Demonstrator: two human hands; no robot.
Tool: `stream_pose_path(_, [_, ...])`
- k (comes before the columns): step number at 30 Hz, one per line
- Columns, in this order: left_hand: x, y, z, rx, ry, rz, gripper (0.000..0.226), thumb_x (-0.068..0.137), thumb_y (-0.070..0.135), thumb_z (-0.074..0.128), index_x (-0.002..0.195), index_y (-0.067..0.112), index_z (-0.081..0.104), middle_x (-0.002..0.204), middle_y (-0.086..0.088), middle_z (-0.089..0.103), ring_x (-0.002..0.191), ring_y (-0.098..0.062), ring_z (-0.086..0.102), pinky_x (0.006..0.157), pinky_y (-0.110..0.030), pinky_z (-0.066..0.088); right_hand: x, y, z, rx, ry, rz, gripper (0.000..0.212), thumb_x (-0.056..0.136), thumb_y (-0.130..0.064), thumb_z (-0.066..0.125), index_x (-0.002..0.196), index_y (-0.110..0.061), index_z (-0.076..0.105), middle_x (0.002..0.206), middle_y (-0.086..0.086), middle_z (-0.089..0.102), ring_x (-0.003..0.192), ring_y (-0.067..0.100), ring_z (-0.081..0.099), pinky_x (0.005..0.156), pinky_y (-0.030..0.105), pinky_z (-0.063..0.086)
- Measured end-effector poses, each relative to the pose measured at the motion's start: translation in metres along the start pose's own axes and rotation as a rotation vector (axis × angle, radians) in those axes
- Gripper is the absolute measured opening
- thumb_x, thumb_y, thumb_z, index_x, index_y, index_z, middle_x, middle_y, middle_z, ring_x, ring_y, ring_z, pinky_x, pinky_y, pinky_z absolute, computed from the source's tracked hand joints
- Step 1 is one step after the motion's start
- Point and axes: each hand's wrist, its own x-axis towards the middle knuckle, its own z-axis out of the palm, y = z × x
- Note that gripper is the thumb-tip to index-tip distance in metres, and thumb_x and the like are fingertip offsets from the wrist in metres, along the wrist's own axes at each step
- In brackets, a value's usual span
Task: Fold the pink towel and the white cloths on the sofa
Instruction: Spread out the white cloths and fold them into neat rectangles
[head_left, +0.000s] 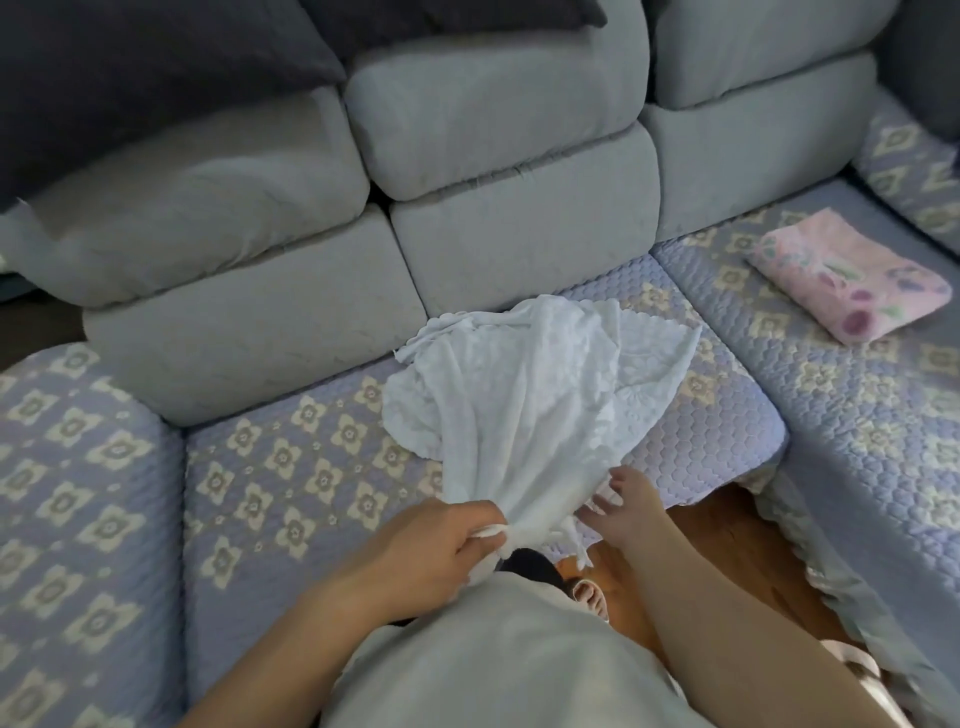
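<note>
A crumpled white lace cloth (524, 384) lies on the middle seat of the sofa, its near end pulled toward me. My left hand (441, 545) pinches that bunched near end at the seat's front edge. My right hand (623, 506) is beside it, fingers spread and touching the cloth's fringed edge. A pink flowered towel (847, 280) lies folded on the right seat, well away from both hands. Whether more than one white cloth is in the heap I cannot tell.
The sofa seat (291, 467) has a blue quilted cover with cream flowers. Grey back cushions (509, 156) rise behind it, with dark pillows at top left. Wooden floor (727, 561) shows below the seat's edge by my legs.
</note>
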Motion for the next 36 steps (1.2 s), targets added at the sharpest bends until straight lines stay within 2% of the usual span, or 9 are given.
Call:
stream_pose_path(2, [-0.008,-0.008,-0.014,-0.046,0.034,0.037,0.024,0.103,0.05,0.041,0.098,0.032,0.056,0.079,-0.001,0.063,0.069,-0.011,0.059,0.069,-0.033,0.048,0.002,0.017,0.001,-0.014,0.02,-0.026,0.026,0.091,-0.013,0.063,0.117,-0.011,0.056,0.123,0.008,0.051,0.103,0.029,0.056,0.076,0.041,0.056])
stream_pose_path(5, [-0.014,-0.014,-0.034,-0.205,0.098,0.055,0.019,0.105,0.044,0.044,0.096,0.033,0.058,0.08,-0.004,0.062,0.07,-0.015,0.057,0.069,-0.035,0.047,-0.001,0.047,0.011,-0.036,-0.024,-0.002,0.04,0.09,-0.028,0.062,0.122,-0.004,0.065,0.114,0.013,0.067,0.106,0.037,0.063,0.088,0.043,0.052])
stream_pose_path(10, [-0.015,-0.017,-0.06,-0.428,0.194,0.067,0.019,0.104,0.034,0.05,0.094,0.028,0.065,0.082,0.001,0.067,0.065,-0.01,0.057,0.061,-0.019,0.041,0.007,0.094,0.026,-0.12,-0.149,0.055,0.058,0.084,-0.051,0.07,0.128,-0.021,0.047,0.108,0.009,0.068,0.095,0.03,0.06,0.083,0.044,0.043])
stream_pose_path(16, [-0.005,-0.027,-0.088,-0.596,0.331,0.04,0.019,0.103,0.029,0.053,0.094,0.03,0.07,0.086,0.006,0.072,0.075,-0.006,0.065,0.068,-0.022,0.049,-0.006,0.097,0.058,-0.052,-0.243,0.162,0.031,0.091,-0.007,0.07,0.119,0.004,0.061,0.116,0.02,0.064,0.1,0.032,0.064,0.081,0.044,0.06])
stream_pose_path(20, [-0.003,-0.026,-0.103,-0.609,0.28,0.071,0.021,0.103,0.028,0.053,0.093,0.03,0.071,0.087,0.003,0.074,0.074,-0.008,0.066,0.069,-0.026,0.051,-0.006,0.109,0.075,-0.021,-0.15,0.087,0.039,0.084,-0.02,0.079,0.119,-0.011,0.063,0.127,0.012,0.057,0.108,0.033,0.062,0.087,0.045,0.058])
stream_pose_path(24, [-0.004,-0.025,-0.116,-0.572,0.284,0.098,0.024,0.101,0.026,0.055,0.087,0.033,0.072,0.081,0.008,0.073,0.07,-0.002,0.064,0.064,-0.017,0.049,-0.003,0.08,0.084,0.148,-0.203,-0.141,0.016,0.095,-0.023,0.06,0.108,-0.018,0.066,0.109,-0.002,0.065,0.096,0.018,0.058,0.069,0.034,0.044])
stream_pose_path(28, [0.004,-0.039,-0.125,-0.485,0.359,0.072,0.025,0.102,0.024,0.056,0.084,0.034,0.071,0.074,0.012,0.071,0.064,-0.001,0.062,0.061,-0.017,0.047,-0.001,0.053,0.078,-0.017,-0.257,-0.211,0.029,0.098,-0.006,0.057,0.125,-0.002,0.064,0.119,0.012,0.073,0.114,0.029,0.066,0.097,0.041,0.053])
stream_pose_path(30, [0.015,-0.061,-0.13,-0.433,0.439,0.015,0.025,0.101,0.024,0.057,0.084,0.036,0.071,0.075,0.016,0.071,0.064,0.001,0.062,0.062,-0.018,0.047,-0.003,0.047,0.063,-0.026,-0.185,-0.227,0.025,0.099,-0.004,0.056,0.122,0.003,0.062,0.115,0.016,0.072,0.113,0.032,0.066,0.104,0.044,0.05])
stream_pose_path(36, [0.04,-0.117,-0.114,-0.095,0.289,-0.087,0.021,0.099,0.029,0.061,0.087,0.044,0.067,0.084,0.019,0.071,0.074,0.004,0.064,0.065,-0.011,0.044,-0.016,0.02,0.001,-0.21,0.435,-0.531,0.033,0.102,-0.016,0.048,0.131,-0.004,0.058,0.104,0.01,0.061,0.092,0.028,0.059,0.076,0.04,0.049])
